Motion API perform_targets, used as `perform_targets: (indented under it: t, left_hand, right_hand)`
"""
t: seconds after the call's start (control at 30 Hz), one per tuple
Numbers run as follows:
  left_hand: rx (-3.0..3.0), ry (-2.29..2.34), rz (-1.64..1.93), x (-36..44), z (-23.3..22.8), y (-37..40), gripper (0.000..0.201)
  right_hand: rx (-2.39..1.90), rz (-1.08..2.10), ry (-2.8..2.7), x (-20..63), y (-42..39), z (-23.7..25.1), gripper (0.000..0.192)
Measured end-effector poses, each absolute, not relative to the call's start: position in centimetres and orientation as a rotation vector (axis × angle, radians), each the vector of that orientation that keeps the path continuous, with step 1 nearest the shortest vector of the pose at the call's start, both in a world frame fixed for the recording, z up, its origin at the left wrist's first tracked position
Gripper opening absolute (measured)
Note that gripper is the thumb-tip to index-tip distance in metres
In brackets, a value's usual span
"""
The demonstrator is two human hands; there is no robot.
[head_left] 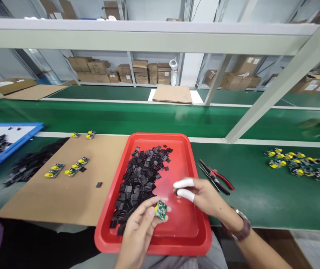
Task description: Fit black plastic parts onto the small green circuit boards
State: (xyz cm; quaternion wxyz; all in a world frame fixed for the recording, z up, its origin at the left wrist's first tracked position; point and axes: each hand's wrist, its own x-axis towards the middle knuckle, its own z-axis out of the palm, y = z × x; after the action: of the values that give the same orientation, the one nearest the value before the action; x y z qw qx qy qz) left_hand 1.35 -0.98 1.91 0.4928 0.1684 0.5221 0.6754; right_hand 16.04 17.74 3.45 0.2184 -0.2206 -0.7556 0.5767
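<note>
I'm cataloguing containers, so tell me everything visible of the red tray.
The red tray is rectangular, with rounded corners, a raised rim and a glossy, plastic-looking surface. It lies open side up, its near end reaching past the green table over the person's lap; whether it touches the lap is unclear. Flat black pieces are heaped along its left side, with red floor showing on the right, beneath the right hand.

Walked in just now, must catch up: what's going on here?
A person's left hand holds a small green circuit board with a yellow part over a red plastic tray, while the right hand, white covers on two fingertips, pinches a small black piece. Flat black pieces lie heaped along the tray's left side. Similar boards sit on brown cardboard to the left and a green tabletop to the right.
</note>
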Motion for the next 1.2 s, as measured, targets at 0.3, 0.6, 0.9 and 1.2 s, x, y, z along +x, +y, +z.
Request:
perform_targets:
  t: [0.3,0.6,0.9,1.2]
  left_hand:
    - [0.415,1.001,1.646,3.4,2.7,0.1,0.035]
    - [0.582,1.211,1.687,4.4,2.2,-0.1,0.04]
    - [0.76,1.447,1.68,4.5,0.8,-0.1,0.016]
    - [0.841,1.415,1.653,4.3,1.1,0.5,0.015]
  right_hand:
    - [-0.532,1.428,-1.713,19.0,12.6,3.8,0.017]
    - [-0.511,1.462,-1.623,19.4,11.8,3.4,0.025]
    - [-0.711,1.74,-1.359,18.3,10.4,1.9,0.012]
    - [-0.822,1.78,-1.408,18.1,9.9,2.6,0.01]
